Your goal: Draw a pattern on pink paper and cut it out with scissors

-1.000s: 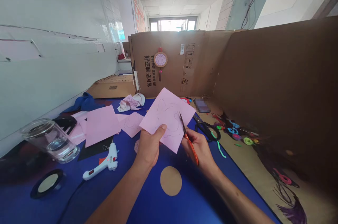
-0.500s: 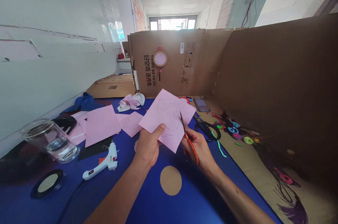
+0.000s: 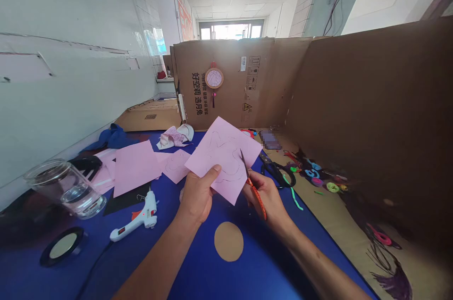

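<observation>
My left hand (image 3: 198, 194) pinches a sheet of pink paper (image 3: 222, 158) between thumb and fingers, holding it up above the blue table mat (image 3: 170, 262). Curved pencil lines form a wavy outline on the sheet. My right hand (image 3: 264, 201) grips small orange-handled scissors (image 3: 257, 201), and their thin metal blades (image 3: 244, 166) reach up to the sheet's right side. The blades overlap the paper near its edge, but I cannot tell whether they have cut into it.
On the mat lie loose pink sheets (image 3: 136, 168), a white hot glue gun (image 3: 136, 220), a glass jar (image 3: 67, 189) and a round mirror (image 3: 62, 246). Black-handled scissors (image 3: 278, 173) and colourful craft scraps (image 3: 313, 175) lie to the right. Cardboard walls (image 3: 226, 85) stand behind.
The hands, sheet and scissors have barely moved. The whole view has shifted slightly.
</observation>
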`<state>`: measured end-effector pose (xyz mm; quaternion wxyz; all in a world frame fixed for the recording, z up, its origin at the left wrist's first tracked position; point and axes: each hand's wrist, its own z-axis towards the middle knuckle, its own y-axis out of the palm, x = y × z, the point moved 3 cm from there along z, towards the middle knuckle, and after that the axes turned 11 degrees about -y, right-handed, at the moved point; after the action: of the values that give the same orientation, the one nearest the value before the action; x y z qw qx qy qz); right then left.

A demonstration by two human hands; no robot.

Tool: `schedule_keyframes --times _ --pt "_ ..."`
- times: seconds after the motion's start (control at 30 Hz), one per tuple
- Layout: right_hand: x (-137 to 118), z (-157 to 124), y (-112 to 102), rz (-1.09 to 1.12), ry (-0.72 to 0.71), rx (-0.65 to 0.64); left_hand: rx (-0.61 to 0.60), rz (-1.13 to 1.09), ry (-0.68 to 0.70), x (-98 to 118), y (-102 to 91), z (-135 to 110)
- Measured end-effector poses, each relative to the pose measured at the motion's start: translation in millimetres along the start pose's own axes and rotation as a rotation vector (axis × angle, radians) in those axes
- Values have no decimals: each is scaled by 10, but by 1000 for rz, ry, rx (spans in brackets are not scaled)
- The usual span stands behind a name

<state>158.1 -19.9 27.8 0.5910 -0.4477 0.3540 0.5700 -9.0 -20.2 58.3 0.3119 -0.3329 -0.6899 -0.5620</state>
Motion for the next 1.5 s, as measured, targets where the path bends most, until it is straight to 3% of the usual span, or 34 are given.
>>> schedule_keyframes --times 1.5 --pt "40 -25 8 -7 13 -25 24 16 53 27 -14 40"
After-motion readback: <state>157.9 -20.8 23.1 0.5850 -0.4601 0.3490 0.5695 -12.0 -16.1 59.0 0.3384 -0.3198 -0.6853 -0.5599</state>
